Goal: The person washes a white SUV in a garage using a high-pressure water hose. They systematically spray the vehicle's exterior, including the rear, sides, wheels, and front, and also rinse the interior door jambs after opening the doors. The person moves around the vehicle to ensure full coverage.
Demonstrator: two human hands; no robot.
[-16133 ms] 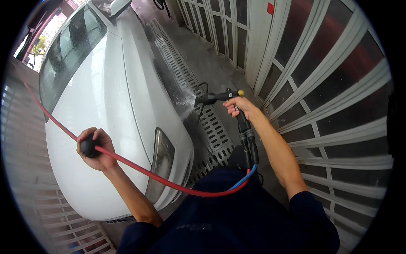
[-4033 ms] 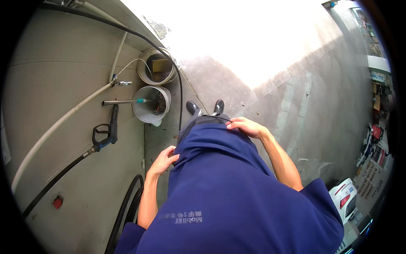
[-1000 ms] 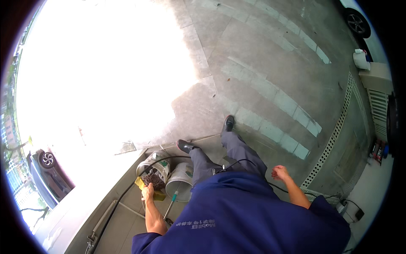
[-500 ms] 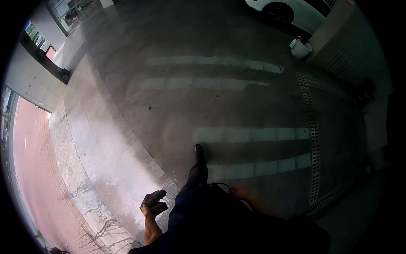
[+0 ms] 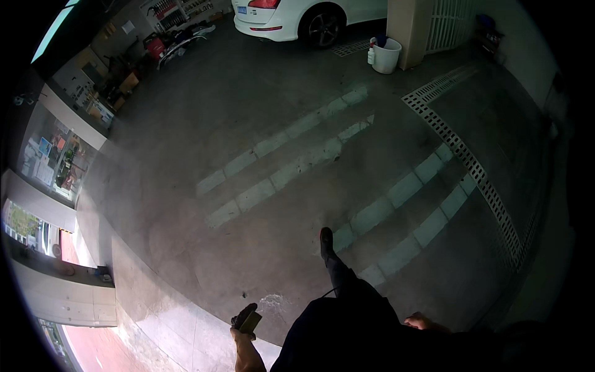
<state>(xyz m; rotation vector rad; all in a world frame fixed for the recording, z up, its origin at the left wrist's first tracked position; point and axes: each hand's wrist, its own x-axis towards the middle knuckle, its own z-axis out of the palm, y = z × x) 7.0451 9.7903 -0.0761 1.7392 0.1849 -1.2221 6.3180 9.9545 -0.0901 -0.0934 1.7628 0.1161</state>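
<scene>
Out at the lower left, my left hand (image 5: 243,335) is closed around a yellowish block (image 5: 250,322) that looks like a sponge. A dark, rough-textured pad (image 5: 243,315) sits against the block in the same grip. My right hand (image 5: 419,320) hangs at my right side with its fingers curled, and no object shows in it. A thin dark cord (image 5: 328,292) sticks out at the front of my dark clothing. One dark shoe (image 5: 326,242) is stretched forward on the floor.
Pale painted strips (image 5: 390,201) cross the grey floor, and a slotted drain grate (image 5: 471,164) runs along the right. A white bucket (image 5: 387,57) with a bottle on its rim stands by a pillar (image 5: 406,31). Behind is a white car (image 5: 291,22). Windows and bright paving lie left.
My view has turned left and lifted, bringing the car's rear and the back wall into sight. The left hand keeps its block and pad. My right hand has moved away from the cord.
</scene>
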